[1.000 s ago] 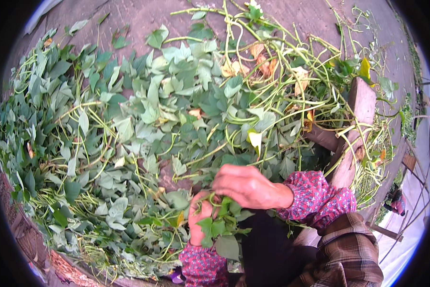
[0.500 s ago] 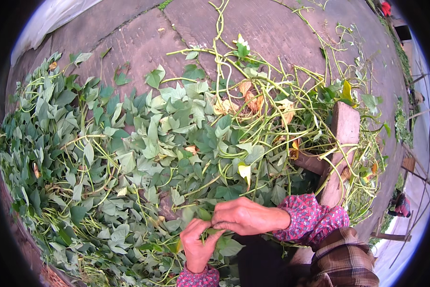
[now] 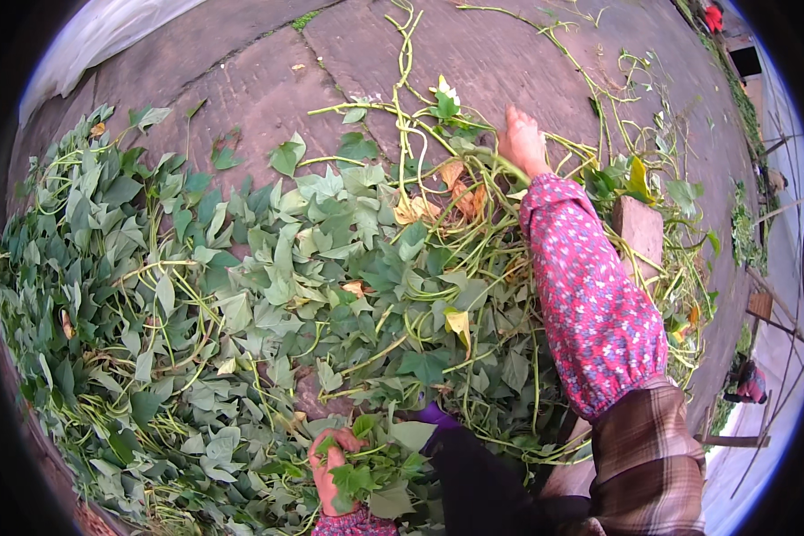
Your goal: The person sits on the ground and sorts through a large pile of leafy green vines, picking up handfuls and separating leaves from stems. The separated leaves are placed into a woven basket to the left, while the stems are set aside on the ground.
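Two bare hands work at a broad heap of green, lobed vine leaves (image 3: 241, 304), the landmark for all positions below. Your heap lies on a floor of brownish-grey slabs (image 3: 241, 80), crossed by dark joints beyond its far edge. White sheeting (image 3: 107, 45) lies past its far left corner; to its right, a strip of low green weeds (image 3: 746, 214) edges the floor, with a distant person (image 3: 749, 384) near more pale sheeting. A reddish-brown wooden block (image 3: 639, 232) stands at the heap's right side. Your left hand (image 3: 333, 469), at the heap's near edge, curls around a small bunch of bright green leaves (image 3: 357, 478); its leaves fan rightward and toward you, though its long axis cannot be told. Your right hand (image 3: 524, 141) reaches over a tangle of long yellow-green stems (image 3: 496, 237) at the heap's far right, fingers pointing away from you; whether they grip a stem cannot be told. Two twisted stems (image 3: 404, 80) run lengthwise from the tangle, directly away from the heap.
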The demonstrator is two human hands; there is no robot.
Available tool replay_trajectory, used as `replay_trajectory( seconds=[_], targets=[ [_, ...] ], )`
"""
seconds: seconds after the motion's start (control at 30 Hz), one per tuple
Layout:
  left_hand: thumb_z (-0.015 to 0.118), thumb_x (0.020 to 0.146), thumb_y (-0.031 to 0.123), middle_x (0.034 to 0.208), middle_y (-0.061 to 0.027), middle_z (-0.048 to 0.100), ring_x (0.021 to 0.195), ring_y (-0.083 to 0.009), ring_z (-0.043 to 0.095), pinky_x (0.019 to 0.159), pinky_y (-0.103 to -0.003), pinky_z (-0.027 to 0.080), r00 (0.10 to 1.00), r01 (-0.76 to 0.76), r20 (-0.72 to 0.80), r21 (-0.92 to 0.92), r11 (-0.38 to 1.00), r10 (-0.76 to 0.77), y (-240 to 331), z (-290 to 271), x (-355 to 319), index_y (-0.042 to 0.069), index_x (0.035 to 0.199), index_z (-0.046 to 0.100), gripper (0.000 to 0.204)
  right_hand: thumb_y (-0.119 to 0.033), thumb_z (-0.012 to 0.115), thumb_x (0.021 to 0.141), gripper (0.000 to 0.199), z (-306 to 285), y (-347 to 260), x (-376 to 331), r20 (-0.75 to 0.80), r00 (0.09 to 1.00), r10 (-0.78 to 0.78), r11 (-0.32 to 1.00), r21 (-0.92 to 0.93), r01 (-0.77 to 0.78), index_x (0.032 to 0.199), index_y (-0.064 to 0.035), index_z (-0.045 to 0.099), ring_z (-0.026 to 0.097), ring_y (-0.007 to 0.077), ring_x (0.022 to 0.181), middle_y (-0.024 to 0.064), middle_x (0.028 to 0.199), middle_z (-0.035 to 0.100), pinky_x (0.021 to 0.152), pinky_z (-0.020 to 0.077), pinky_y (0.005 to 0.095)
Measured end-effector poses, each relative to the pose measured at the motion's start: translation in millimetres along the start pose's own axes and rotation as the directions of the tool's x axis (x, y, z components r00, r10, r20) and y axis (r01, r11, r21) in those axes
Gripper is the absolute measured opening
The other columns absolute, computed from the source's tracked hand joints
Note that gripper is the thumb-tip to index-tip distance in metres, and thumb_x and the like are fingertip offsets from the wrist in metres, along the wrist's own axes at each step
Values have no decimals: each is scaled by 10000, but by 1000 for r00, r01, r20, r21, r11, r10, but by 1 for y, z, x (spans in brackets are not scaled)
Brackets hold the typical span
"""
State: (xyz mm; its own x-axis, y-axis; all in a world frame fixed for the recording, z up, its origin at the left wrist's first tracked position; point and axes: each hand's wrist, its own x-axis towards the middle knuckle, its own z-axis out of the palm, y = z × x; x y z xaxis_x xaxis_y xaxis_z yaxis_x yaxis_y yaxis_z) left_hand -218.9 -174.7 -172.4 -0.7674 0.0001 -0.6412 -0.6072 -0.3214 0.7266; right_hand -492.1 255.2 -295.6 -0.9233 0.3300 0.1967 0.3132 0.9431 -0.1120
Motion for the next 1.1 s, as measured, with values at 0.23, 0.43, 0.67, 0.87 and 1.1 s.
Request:
replay_trajectory(
  seconds=[0.23, 0.43, 0.67, 0.87, 1.1],
  targets=[
    [543, 858, 341, 667, -93, 455, 584, -131, 367, 537, -271, 268, 996, -60, 67, -7, 998, 60, 0, 4, 5, 15, 624, 416, 420, -224, 608, 769, 246, 0, -9, -3, 320, 945, -72, 981, 194, 9, 913, -26, 632, 602, 305, 870, 162, 891, 638, 784, 432, 457],
    [591, 842, 236, 689, -83, 485, 615, -143, 444, 570, -264, 331, 997, -58, 50, -60, 996, 61, 6, 20, 3, 0, 724, 473, 289, -122, 469, 902, 185, -68, -47, -19, 251, 960, 126, 225, 935, -274, 875, 44, 547, 540, 119, 655, 59, 728, 575, 604, 442, 247],
    [603, 822, 105, 642, -26, 535, 561, -91, 463, 524, -228, 360, 1000, 19, -9, 170, 985, -17, 10, 33, 6, -29, 821, 589, 135, -114, 488, 899, 129, -147, -105, -83, 350, 934, -67, -256, 899, -355, 874, 12, 501, 459, 109, 595, 30, 704, 497, 561, 396, 233],
    [604, 817, 74, 634, 9, 520, 556, -59, 449, 503, -206, 341, 998, 45, -43, 89, 995, -42, 27, 55, 14, -26, 855, 605, 108, -117, 524, 885, 141, -137, -144, -162, 477, 815, -328, -96, 842, -532, 870, 23, 537, 461, 69, 530, 12, 655, 523, 507, 393, 213],
    [634, 802, 83, 689, 15, 557, 613, -58, 480, 566, -192, 373, 968, -17, -235, 287, 958, 87, 20, 38, 9, -25, 839, 618, 115, -56, 580, 841, 136, -134, -134, -215, 511, 726, -459, -27, 809, -587, 936, 39, 564, 465, 65, 745, 31, 849, 530, 642, 382, 204]
  ],
)
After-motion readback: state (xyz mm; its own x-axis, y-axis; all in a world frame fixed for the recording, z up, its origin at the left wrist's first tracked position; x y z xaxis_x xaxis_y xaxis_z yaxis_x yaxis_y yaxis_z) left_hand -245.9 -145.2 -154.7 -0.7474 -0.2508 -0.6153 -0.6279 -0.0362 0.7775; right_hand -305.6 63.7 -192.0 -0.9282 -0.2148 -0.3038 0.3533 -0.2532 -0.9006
